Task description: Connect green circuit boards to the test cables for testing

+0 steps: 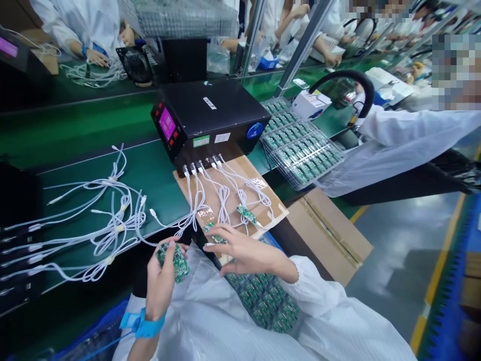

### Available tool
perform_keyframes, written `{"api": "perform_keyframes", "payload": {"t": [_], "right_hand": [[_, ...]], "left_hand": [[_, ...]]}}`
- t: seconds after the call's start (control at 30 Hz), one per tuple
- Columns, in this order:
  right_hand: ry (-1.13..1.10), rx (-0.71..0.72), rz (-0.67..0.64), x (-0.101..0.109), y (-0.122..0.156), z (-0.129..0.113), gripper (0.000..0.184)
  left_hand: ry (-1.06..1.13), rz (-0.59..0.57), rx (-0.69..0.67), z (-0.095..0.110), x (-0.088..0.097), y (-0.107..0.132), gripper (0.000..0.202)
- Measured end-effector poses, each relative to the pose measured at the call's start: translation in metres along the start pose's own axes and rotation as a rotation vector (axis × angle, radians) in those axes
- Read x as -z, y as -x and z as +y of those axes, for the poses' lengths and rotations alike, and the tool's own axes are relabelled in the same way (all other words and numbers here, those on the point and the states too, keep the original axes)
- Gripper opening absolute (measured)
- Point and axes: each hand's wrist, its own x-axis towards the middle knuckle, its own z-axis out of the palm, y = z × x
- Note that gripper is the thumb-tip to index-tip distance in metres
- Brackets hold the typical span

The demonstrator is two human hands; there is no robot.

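My left hand [161, 281] is closed around a green circuit board [176, 263], its thumb pressed on top; whether more than one board is in the grip I cannot tell. My right hand [248, 250] reaches over the near edge of the cardboard sheet [240, 175], fingers stretched and thumb apart. Partly hidden under those fingers lies a small circuit board [218, 240]. Another small board [246, 214] is on the cardboard, joined to a white plug. Below my right hand, a tray of circuit boards [270, 303] rests by my lap.
A black test box [218, 110] with a lit pink screen feeds several white cables [223, 195] over the cardboard. More bundled cables [116, 225] spread across the left bench. Wire-framed trays of boards [300, 145] stand right of the box. A cardboard box [330, 235] and a co-worker's sleeve [406, 135] are at right.
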Motion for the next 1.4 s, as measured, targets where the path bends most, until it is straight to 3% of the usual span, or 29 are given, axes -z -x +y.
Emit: {"api": "perform_keyframes", "payload": {"t": [0.13, 0.23, 0.33, 0.43, 0.57, 0.63, 0.83, 1.0, 1.17, 1.3, 1.4], "right_hand": [[0.149, -0.191, 0.141, 0.006, -0.023, 0.001, 0.036], [0.355, -0.306, 0.011, -0.011, -0.045, 0.007, 0.023], [0.45, -0.295, -0.097, -0.017, -0.055, 0.013, 0.015], [0.404, -0.249, -0.086, -0.005, -0.048, 0.018, 0.021], [0.262, -0.235, -0.007, 0.013, -0.034, 0.023, 0.025], [0.216, -0.215, 0.013, 0.017, -0.03, 0.023, 0.026], [0.394, -0.17, 0.101, 0.016, -0.01, 0.01, 0.035], [0.536, -0.214, 0.132, -0.002, 0.016, 0.0, 0.039], [0.334, -0.326, 0.197, -0.024, 0.024, 0.001, 0.017], [0.143, -0.362, 0.237, -0.032, 0.027, 0.004, 0.015], [0.106, -0.37, 0.206, -0.036, 0.03, 0.005, 0.023]], "left_hand": [[-0.008, -0.108, -0.023, 0.0, -0.017, 0.003, 0.058], [-0.108, -0.223, -0.063, -0.001, -0.027, 0.001, 0.058], [-0.19, -0.231, -0.147, -0.006, -0.036, -0.003, 0.056], [-0.187, -0.246, -0.2, -0.01, -0.046, -0.009, 0.056], [-0.118, -0.454, -0.219, -0.009, -0.063, -0.016, 0.054], [-0.091, -0.502, -0.241, -0.008, -0.07, -0.017, 0.053], [-0.066, -0.449, -0.255, -0.005, -0.071, -0.017, 0.049], [0.099, -0.432, -0.189, -0.001, -0.069, -0.018, 0.053], [0.209, -0.41, -0.145, 0.0, -0.079, -0.014, 0.054], [0.174, -0.442, -0.179, 0.0, -0.084, -0.012, 0.056], [0.192, -0.268, -0.227, 0.002, -0.082, -0.018, 0.058]]}}
